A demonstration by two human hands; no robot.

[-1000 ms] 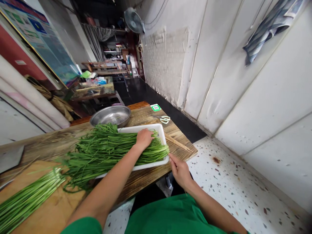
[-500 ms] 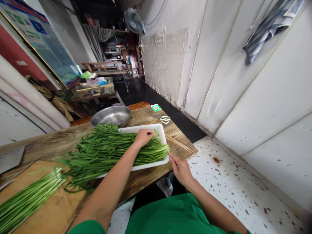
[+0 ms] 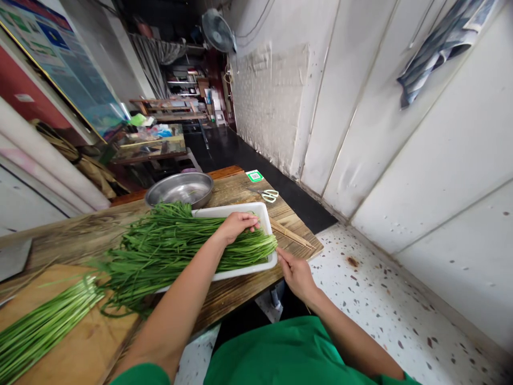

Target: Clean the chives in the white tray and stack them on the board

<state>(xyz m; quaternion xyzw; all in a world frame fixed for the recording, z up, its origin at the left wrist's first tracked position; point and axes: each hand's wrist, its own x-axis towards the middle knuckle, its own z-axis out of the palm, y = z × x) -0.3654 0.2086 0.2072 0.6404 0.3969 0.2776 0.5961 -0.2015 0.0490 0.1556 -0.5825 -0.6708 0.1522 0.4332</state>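
Long green garlic chives [image 3: 188,246] fill a white plastic tray [image 3: 262,211], their leafy ends spilling over its left side. My left hand [image 3: 239,225] rests over the stalks near the tray's right end, thumb and fingers drawn together in a loose pinch. What sits between those fingertips is too small to make out. At the tray's right corner my right hand [image 3: 297,274] is closed, its fingertips by the pale cut ends of the chives. A thin straw-coloured stick [image 3: 308,309] pokes out below its wrist; most of it is hidden by the hand.
More chives [image 3: 48,315] lie on a wooden board [image 3: 86,350], with a cleaver blade [image 3: 14,259] behind. A steel bowl [image 3: 180,190], scissors [image 3: 268,195], a QR card [image 3: 254,176] and thin bamboo sticks [image 3: 292,233] are on the wooden table [image 3: 232,299].
My left hand's fingers have straightened a little and shifted slightly right over the stalks. My right hand stays at the tray corner. The view has shifted slightly.
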